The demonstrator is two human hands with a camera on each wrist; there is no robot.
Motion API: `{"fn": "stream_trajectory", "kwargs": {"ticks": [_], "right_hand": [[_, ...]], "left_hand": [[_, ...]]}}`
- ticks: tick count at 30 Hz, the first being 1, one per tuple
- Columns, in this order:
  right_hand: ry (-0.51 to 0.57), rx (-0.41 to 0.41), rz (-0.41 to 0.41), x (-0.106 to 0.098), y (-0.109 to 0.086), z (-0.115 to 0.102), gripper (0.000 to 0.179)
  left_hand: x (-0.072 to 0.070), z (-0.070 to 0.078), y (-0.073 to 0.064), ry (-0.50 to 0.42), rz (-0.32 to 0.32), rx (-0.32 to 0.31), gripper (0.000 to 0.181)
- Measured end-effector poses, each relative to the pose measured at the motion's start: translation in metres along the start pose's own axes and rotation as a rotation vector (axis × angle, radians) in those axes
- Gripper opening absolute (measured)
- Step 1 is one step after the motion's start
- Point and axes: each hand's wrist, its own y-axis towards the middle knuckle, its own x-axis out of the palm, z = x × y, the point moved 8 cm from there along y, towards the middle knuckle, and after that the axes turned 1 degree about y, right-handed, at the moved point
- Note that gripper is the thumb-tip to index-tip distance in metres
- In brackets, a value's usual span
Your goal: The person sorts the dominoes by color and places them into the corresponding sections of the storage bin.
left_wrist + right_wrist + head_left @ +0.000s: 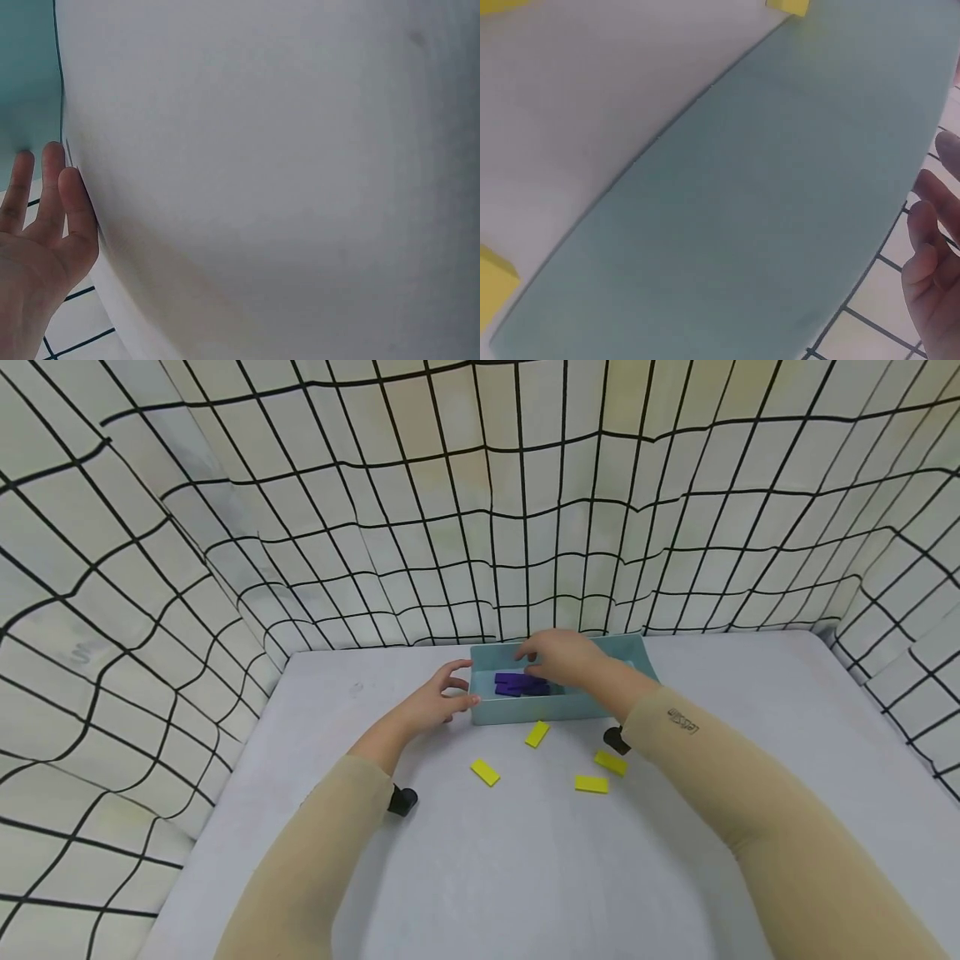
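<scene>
A light blue tray (525,711) stands at the far side of the table. Dark purple blocks (510,683) lie together inside, toward its left half. My left hand (433,700) is at the tray's left end, fingers spread and thumb by the front corner; the left wrist view shows its fingertips (52,154) close against the tray's wall. Over the tray's middle, my right hand (564,657) reaches down with bent fingers near the purple blocks. Its loosely curled fingers (924,221) show nothing between them in the right wrist view.
Several yellow blocks lie on the white table (480,877) before the tray: one yellow block (537,733) close to its front wall, others nearer me. Black netting (517,518) over pale walls rises behind the tray and along both sides.
</scene>
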Motion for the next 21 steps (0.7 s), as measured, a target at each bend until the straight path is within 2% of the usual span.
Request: {"fn": "stream_trajectory", "kwargs": {"ticks": [6,13,21], "right_hand": [[0.015,-0.034,0.029,-0.004,-0.014,-0.001,0.032],[0.019,-0.051,0.058,-0.010,-0.035,-0.004,0.032],[0.000,-0.083,0.077,-0.011,-0.062,-0.004,0.029]], "left_hand": [[0.001,0.005,-0.002,-0.015,-0.023,-0.015,0.075],[0.000,0.027,-0.020,-0.003,-0.041,-0.045,0.076],[0.001,0.034,-0.025,-0.003,-0.039,-0.036,0.075]]}}
